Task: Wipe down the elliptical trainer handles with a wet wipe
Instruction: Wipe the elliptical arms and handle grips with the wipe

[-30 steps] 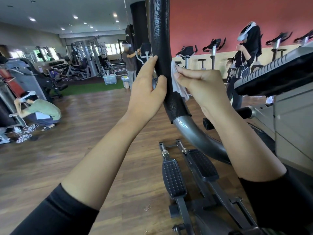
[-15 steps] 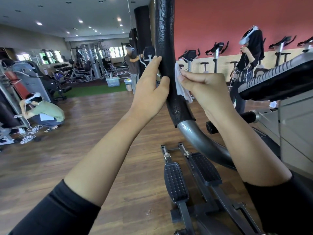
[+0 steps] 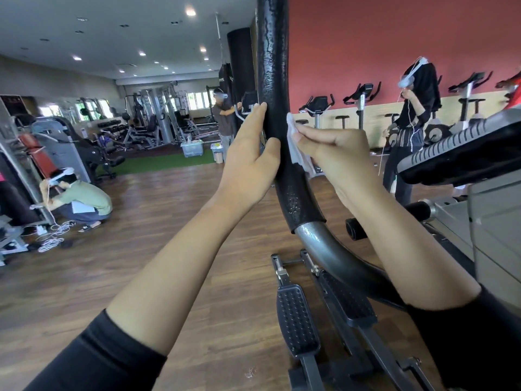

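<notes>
Head view of a gym floor. At centre, the black foam handle of the elliptical trainer rises out of the top of the frame and curves down to the lower right, where the foam ends and a bare grey metal tube continues.

The left hand lies against the handle's left side, fingers straight and pointing up, thumb pressed on the foam; it holds nothing else. The right hand presses a white wet wipe flat against the handle's right side, fingers extended towards the foam, the wipe trapped between the fingertips and the handle, its lower edge hanging loose beneath the fingers. The two hands face each other at about the same height with only the handle between them. Both forearms are bare, with black sleeves at the bottom of the frame.

Below the hands, two ridged black pedals stand over the wood-plank floor.

At the upper right, exercise bikes line a red wall, with a standing person among them. At centre left another person stands beside a clear bin. At the left edge a third person crouches near white cables. A hanging black bag carries a pale mark, possibly a logo, too small to read.
</notes>
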